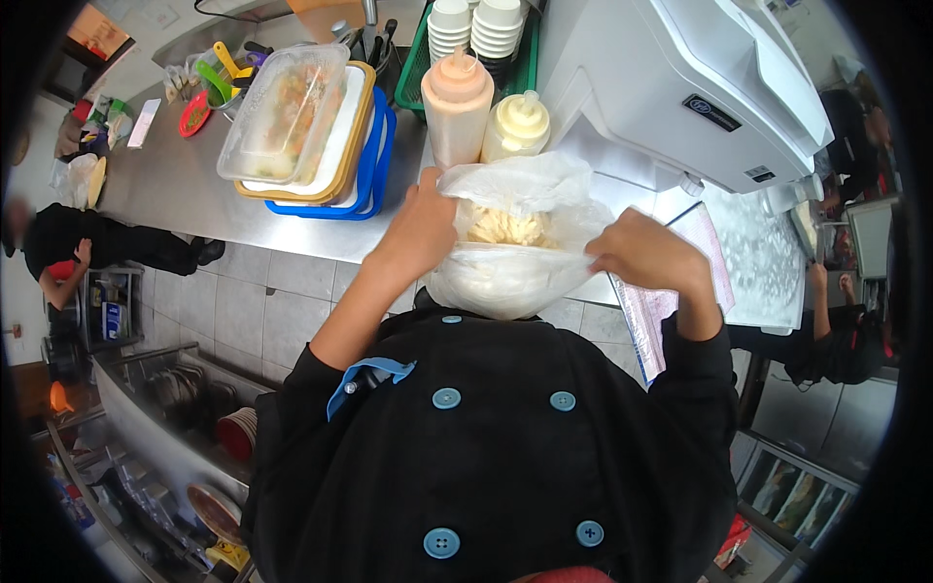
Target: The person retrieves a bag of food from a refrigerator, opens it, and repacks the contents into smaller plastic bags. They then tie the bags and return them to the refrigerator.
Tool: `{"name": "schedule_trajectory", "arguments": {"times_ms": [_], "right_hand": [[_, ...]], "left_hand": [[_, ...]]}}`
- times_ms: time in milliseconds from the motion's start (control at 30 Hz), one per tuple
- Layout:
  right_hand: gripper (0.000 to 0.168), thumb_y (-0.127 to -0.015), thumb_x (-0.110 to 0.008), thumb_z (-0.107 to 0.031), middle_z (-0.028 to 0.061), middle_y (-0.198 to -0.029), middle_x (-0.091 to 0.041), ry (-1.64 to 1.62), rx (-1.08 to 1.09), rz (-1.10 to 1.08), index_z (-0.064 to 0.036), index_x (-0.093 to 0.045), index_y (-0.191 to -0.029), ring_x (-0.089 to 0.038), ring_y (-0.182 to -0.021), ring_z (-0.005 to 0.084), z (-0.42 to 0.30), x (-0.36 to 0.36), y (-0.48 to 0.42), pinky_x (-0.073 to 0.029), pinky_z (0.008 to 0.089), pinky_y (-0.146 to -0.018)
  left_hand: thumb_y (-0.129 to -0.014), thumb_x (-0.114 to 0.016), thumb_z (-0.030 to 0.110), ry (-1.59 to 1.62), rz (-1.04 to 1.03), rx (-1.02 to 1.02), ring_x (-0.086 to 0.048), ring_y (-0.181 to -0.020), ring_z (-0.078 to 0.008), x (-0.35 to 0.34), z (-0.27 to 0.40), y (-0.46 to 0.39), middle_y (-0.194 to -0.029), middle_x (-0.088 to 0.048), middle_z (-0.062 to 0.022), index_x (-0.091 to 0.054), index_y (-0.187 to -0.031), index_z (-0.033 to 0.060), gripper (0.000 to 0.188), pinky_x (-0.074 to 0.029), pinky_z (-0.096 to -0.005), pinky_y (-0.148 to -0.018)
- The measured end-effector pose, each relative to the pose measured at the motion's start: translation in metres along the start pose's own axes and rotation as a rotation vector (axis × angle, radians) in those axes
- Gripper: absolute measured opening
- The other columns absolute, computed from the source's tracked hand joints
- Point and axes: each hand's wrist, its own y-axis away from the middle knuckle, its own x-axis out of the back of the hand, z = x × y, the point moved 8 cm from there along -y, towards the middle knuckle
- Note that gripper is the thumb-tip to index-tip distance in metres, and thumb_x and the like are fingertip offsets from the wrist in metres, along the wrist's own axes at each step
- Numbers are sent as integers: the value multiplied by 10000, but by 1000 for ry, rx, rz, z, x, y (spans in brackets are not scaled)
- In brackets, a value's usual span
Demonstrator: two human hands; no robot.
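Note:
A clear plastic bag (510,280) sits at the counter's front edge, close against my black jacket. Its mouth is spread, and pale yellow shredded food, perhaps cheese (506,226), shows inside. My left hand (430,218) grips the bag's rim on the left. On the opposite side, my right hand (645,248) pinches the rim between thumb and fingers. Just behind the bag stand a squeeze bottle of orange sauce (455,109) and a shorter one of pale yellow sauce (516,127). The lower part of the bag hides where it rests.
Stacked lidded food containers (291,124) stand left on the steel counter (168,175). Behind the bottles, a green basket (412,80) holds white cups (450,25). A large white machine (656,87) rises at right, near a checkered cloth (652,313). People stand at far left (65,240) and far right (838,335).

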Motion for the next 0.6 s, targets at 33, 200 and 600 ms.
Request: {"name": "schedule_trajectory", "arguments": {"times_ms": [33, 200, 600], "right_hand": [[125, -782, -651, -175, 124, -705, -616, 35, -86, -2, -55, -636, -749, -569, -746, 328, 6, 14, 4, -423, 404, -723], [75, -774, -655, -142, 96, -680, -613, 170, -54, 5, -70, -654, -753, -597, -780, 270, -13, 21, 5, -388, 378, -833], [306, -650, -568, 38, 124, -886, -637, -54, 202, -89, 2, -637, -946, -586, -977, 271, -58, -44, 3, -352, 437, -1045]], "left_hand": [[-704, -565, -51, 86, 49, -70, -490, -1083, -427, 10, 7, -2, -1230, -497, -219, -579, -1154, -27, 451, -409, -424, -930], [-676, -530, -97, 277, 251, -236, -542, -1014, -408, 51, 27, 8, -1156, -533, -248, -516, -1222, -48, 548, -452, -387, -847], [-697, -623, -75, 303, 146, -57, -569, -972, -263, 38, -5, 42, -1325, -454, -191, -438, -1311, -28, 643, -484, -280, -613]]}}
